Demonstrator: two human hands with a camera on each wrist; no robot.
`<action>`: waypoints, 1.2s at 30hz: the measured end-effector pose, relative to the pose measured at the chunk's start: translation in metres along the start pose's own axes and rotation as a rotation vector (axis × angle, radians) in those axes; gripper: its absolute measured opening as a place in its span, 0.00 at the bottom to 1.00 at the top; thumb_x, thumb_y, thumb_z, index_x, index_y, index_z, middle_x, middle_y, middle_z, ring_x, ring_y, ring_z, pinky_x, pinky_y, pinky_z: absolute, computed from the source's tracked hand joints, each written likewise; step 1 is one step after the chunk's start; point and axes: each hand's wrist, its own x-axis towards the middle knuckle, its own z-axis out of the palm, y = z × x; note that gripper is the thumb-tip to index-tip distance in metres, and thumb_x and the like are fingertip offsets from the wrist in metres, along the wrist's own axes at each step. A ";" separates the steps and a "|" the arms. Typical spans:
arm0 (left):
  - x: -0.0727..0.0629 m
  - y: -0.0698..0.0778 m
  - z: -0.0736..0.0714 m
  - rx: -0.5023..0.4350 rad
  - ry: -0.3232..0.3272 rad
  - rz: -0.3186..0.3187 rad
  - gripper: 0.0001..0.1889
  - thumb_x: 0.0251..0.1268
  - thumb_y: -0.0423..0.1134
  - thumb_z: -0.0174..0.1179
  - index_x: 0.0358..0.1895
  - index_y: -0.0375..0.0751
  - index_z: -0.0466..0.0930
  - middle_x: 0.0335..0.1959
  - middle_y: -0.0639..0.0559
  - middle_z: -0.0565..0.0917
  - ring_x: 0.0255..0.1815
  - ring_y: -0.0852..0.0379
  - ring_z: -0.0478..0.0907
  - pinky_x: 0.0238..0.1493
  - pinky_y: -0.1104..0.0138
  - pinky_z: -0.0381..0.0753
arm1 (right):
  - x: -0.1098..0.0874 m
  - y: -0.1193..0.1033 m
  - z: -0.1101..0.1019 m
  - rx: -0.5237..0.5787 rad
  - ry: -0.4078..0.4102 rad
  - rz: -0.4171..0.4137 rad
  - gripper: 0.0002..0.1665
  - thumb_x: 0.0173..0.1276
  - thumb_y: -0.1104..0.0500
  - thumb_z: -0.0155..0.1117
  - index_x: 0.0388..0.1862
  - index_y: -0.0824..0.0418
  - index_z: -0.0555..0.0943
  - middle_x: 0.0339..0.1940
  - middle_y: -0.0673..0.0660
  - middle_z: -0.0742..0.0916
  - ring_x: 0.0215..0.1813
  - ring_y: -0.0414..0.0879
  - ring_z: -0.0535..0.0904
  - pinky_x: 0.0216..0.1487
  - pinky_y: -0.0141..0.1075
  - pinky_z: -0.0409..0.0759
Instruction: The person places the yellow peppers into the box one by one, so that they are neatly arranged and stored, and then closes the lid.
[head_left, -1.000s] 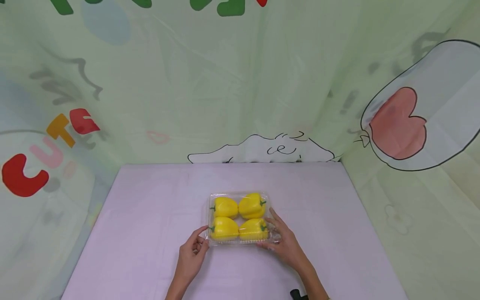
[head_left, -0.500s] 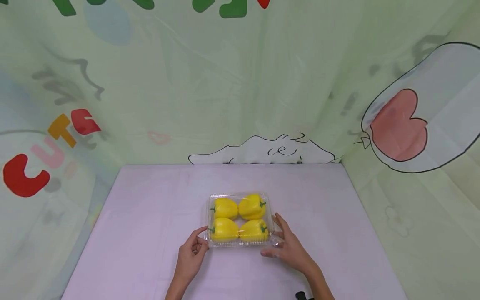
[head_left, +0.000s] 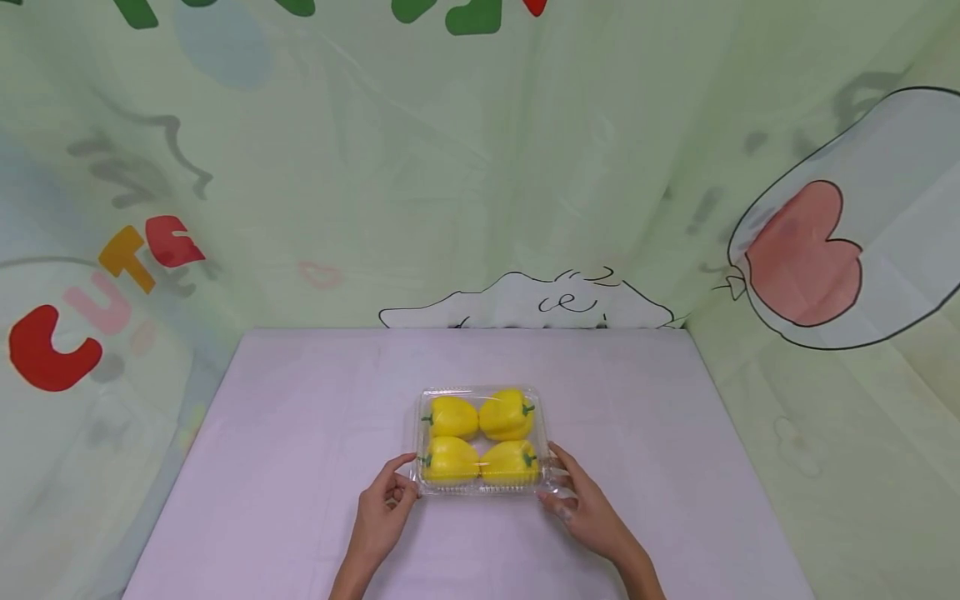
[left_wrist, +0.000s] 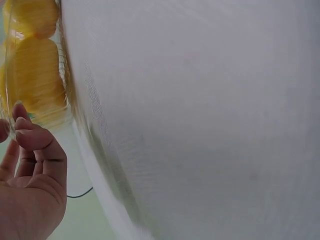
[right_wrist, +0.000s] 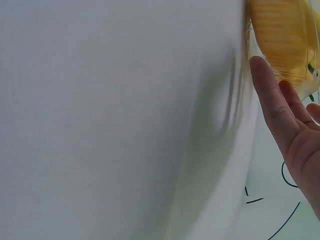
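A clear plastic clamshell container (head_left: 480,489) rests mid-table in the head view, its lid over several yellow bell peppers (head_left: 453,459) with green stems. At its front left corner my left hand (head_left: 384,510) pinches the rim between thumb and fingertips. The left wrist view shows those fingertips (left_wrist: 21,120) at the clear edge, beside the peppers (left_wrist: 36,70). My right hand (head_left: 592,510) holds the front right corner, thumb in front and fingers along the side. From the right wrist, long, slightly bent fingers (right_wrist: 272,95) reach the ribbed wall.
A pale lilac cloth covers the table (head_left: 315,400). Behind and at both sides hangs a light green printed curtain (head_left: 525,167), with a balloon drawing (head_left: 900,183) on the right and coloured letters on the left.
My right hand has drawn back from over the container's right side, opened a little, and come together at the front right corner. My left hand keeps its place. The container stays put.
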 end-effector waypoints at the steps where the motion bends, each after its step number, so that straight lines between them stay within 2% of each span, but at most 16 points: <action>1: 0.000 0.000 0.000 0.002 0.000 0.000 0.23 0.72 0.30 0.61 0.68 0.51 0.80 0.31 0.52 0.89 0.26 0.69 0.77 0.28 0.76 0.78 | -0.001 0.001 0.000 0.031 -0.002 -0.006 0.45 0.75 0.55 0.69 0.86 0.52 0.60 0.74 0.64 0.79 0.65 0.56 0.85 0.55 0.41 0.91; 6: 0.000 0.001 0.000 0.005 0.000 -0.009 0.23 0.73 0.31 0.60 0.68 0.52 0.79 0.32 0.52 0.88 0.27 0.68 0.77 0.29 0.76 0.78 | -0.004 0.002 0.000 0.144 0.027 -0.047 0.39 0.79 0.62 0.61 0.84 0.57 0.61 0.63 0.67 0.82 0.48 0.50 0.88 0.44 0.38 0.92; 12: -0.001 0.000 0.002 -0.011 -0.004 -0.024 0.24 0.73 0.30 0.60 0.68 0.52 0.79 0.32 0.52 0.88 0.25 0.67 0.77 0.27 0.75 0.79 | -0.005 0.004 0.003 0.190 0.051 -0.035 0.37 0.80 0.64 0.60 0.84 0.60 0.61 0.47 0.65 0.86 0.36 0.48 0.88 0.37 0.39 0.91; 15: -0.002 -0.001 0.002 -0.039 -0.003 -0.032 0.24 0.72 0.30 0.60 0.68 0.52 0.79 0.31 0.48 0.88 0.23 0.67 0.77 0.25 0.74 0.79 | -0.004 0.006 0.005 0.202 0.034 -0.028 0.36 0.81 0.64 0.57 0.84 0.61 0.61 0.42 0.66 0.87 0.34 0.47 0.87 0.36 0.39 0.90; 20: -0.003 -0.001 0.003 -0.068 0.008 -0.036 0.24 0.72 0.29 0.61 0.67 0.52 0.79 0.31 0.45 0.87 0.21 0.66 0.76 0.24 0.73 0.78 | -0.002 0.011 0.007 0.221 -0.001 -0.058 0.35 0.81 0.67 0.54 0.84 0.63 0.59 0.40 0.69 0.86 0.34 0.46 0.87 0.35 0.40 0.91; 28: -0.002 -0.003 0.005 -0.122 0.028 -0.042 0.25 0.68 0.26 0.61 0.65 0.50 0.81 0.28 0.49 0.86 0.21 0.66 0.76 0.23 0.74 0.78 | -0.002 0.016 0.008 0.243 -0.019 -0.115 0.36 0.81 0.67 0.53 0.84 0.65 0.57 0.40 0.72 0.85 0.33 0.47 0.87 0.34 0.39 0.90; 36: 0.001 -0.001 0.007 -0.143 0.039 -0.056 0.25 0.66 0.26 0.61 0.65 0.49 0.81 0.26 0.53 0.82 0.20 0.66 0.74 0.22 0.74 0.75 | -0.002 0.014 0.011 0.268 0.022 -0.079 0.35 0.80 0.69 0.53 0.83 0.63 0.61 0.38 0.69 0.85 0.32 0.46 0.86 0.33 0.39 0.90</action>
